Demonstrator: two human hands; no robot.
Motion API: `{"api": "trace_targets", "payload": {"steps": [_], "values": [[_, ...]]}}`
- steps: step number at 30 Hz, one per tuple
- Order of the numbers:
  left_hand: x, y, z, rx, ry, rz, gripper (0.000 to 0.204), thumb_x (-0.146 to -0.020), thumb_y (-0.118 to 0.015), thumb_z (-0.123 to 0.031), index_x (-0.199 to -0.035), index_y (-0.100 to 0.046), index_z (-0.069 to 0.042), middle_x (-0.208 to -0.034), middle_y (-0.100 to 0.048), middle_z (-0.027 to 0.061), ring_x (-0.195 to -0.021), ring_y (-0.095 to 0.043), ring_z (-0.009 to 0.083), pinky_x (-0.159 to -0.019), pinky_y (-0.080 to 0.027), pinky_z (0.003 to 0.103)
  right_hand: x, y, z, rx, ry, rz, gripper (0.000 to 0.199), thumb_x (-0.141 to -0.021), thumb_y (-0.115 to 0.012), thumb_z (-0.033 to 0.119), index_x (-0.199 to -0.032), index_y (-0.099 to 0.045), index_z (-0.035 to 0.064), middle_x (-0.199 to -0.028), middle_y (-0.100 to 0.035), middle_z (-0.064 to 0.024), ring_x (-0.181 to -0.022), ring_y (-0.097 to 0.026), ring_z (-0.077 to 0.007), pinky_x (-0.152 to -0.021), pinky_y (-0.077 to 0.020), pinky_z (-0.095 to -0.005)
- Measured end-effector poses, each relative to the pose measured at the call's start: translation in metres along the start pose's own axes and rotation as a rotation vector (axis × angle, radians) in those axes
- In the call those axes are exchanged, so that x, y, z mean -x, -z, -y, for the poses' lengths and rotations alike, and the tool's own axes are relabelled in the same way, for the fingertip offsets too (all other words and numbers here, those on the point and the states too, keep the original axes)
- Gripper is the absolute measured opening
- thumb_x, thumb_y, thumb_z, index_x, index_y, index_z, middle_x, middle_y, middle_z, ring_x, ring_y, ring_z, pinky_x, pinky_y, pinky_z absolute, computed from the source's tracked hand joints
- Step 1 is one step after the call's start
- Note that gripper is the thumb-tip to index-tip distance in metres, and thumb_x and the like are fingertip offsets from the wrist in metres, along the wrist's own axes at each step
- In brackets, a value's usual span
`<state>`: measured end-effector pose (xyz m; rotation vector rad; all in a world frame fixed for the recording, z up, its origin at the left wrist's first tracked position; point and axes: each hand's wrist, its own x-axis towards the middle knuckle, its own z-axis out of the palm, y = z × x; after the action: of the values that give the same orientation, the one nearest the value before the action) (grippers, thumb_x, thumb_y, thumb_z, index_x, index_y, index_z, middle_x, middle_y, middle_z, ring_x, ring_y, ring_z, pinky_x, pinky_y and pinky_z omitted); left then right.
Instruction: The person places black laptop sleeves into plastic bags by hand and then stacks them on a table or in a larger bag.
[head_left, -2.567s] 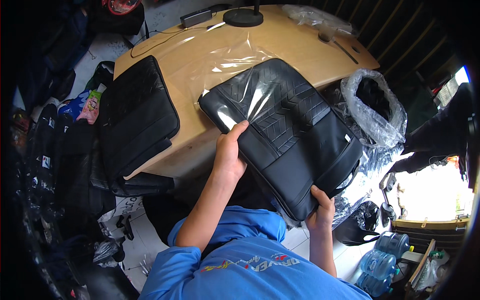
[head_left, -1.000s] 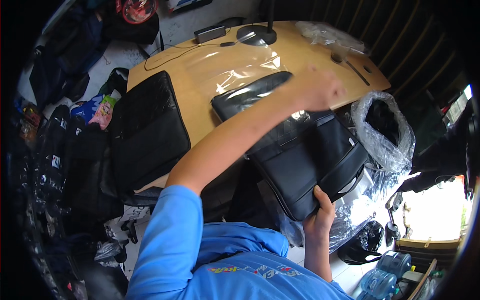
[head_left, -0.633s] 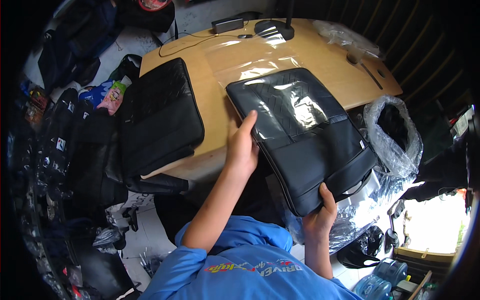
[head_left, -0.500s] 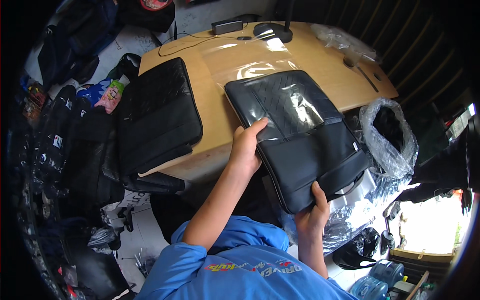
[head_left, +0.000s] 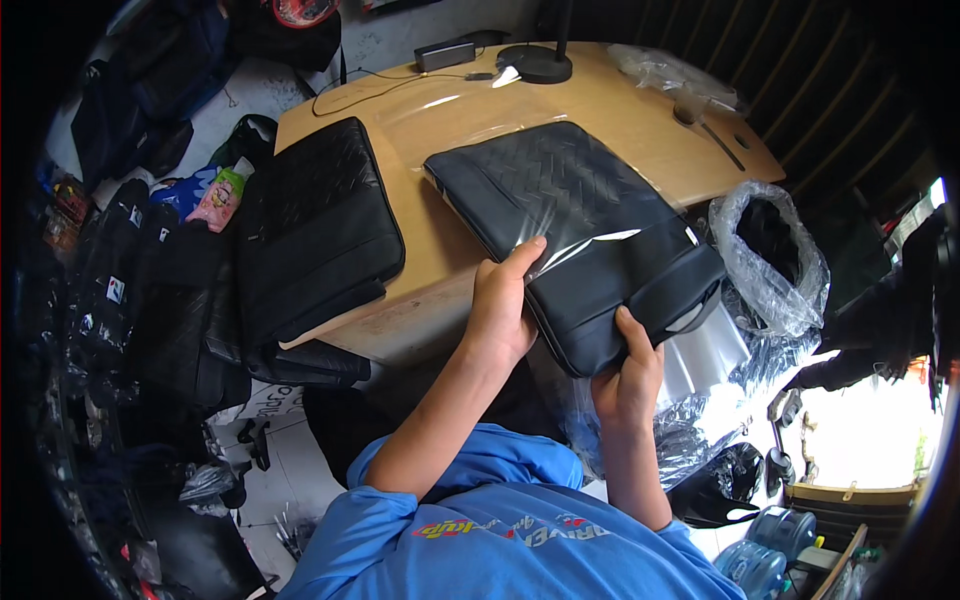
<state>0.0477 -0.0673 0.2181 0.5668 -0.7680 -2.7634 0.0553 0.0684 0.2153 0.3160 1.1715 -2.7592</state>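
My two hands hold a black laptop bag [head_left: 610, 290] tilted above the near edge of the table. Its far half has an embossed zigzag pattern, and its near half is smooth with a carry handle at the right. Clear plastic film [head_left: 555, 215] covers the patterned half and reaches onto the tabletop beyond. My left hand [head_left: 505, 300] grips the bag's left edge, thumb on top over the film's edge. At the near right corner, my right hand [head_left: 628, 385] is closed on the bag with its thumb on top; its other fingers are hidden underneath.
Another black laptop bag [head_left: 325, 225] lies on the wooden table [head_left: 430, 265] at the left. At the back are a power adapter [head_left: 445, 55], a cable and a round black stand base [head_left: 535, 65]. A clear plastic sack [head_left: 770, 290] stands at the right; water jugs [head_left: 750, 565] sit lower right.
Both hands have moved the laptop bag slightly away from me, and it lies at a flatter angle. The film has shifted with it, and its bright reflections have changed.
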Motion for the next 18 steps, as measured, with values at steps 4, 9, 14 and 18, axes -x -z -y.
{"api": "trace_targets", "payload": {"steps": [4, 9, 14, 18], "values": [[0.01, 0.001, 0.004, -0.036, -0.001, 0.048, 0.018, -0.086, -0.059, -0.011, -0.096, -0.057, 0.002, -0.087, -0.063, 0.0107, -0.076, -0.064, 0.0176, -0.07, -0.055, 0.032, -0.007, -0.008, -0.001, 0.043, 0.02, 0.029, 0.03, -0.085, -0.055, 0.001, -0.114, -0.048, -0.0034, -0.103, -0.06, -0.0126, -0.09, -0.063, -0.0221, -0.082, -0.0529, -0.0347], [0.027, -0.002, 0.014, 0.008, -0.047, 0.086, 0.023, -0.087, -0.055, -0.006, -0.107, -0.052, 0.006, -0.101, -0.06, 0.0125, -0.088, -0.062, 0.0176, -0.078, -0.052, 0.031, -0.02, -0.011, -0.003, 0.087, -0.036, 0.077, 0.023, -0.086, -0.055, 0.003, -0.108, -0.051, -0.0037, -0.097, -0.06, -0.0107, -0.085, -0.063, -0.0209, -0.078, -0.0542, -0.0352], [0.033, 0.0, 0.018, 0.018, -0.083, 0.128, 0.028, -0.088, -0.054, -0.005, -0.113, -0.05, 0.006, -0.106, -0.059, 0.012, -0.093, -0.06, 0.0164, -0.083, -0.05, 0.03, -0.03, -0.012, -0.003, 0.289, -0.11, 0.081, 0.021, -0.089, -0.053, 0.013, -0.103, -0.052, -0.0021, -0.094, -0.06, -0.0094, -0.079, -0.063, -0.0182, -0.07, -0.0555, -0.0329], [0.031, 0.012, 0.024, 0.03, -0.042, 0.117, 0.019, -0.09, -0.053, -0.008, -0.106, -0.054, 0.002, -0.098, -0.062, 0.0093, -0.089, -0.061, 0.0147, -0.08, -0.05, 0.027, -0.042, -0.003, 0.015, 0.564, -0.365, 0.239, 0.021, -0.09, -0.054, 0.021, -0.095, -0.054, 0.0013, -0.072, -0.056, -0.0044, -0.051, -0.051, -0.0102, -0.041, -0.0396, -0.0218]]}}
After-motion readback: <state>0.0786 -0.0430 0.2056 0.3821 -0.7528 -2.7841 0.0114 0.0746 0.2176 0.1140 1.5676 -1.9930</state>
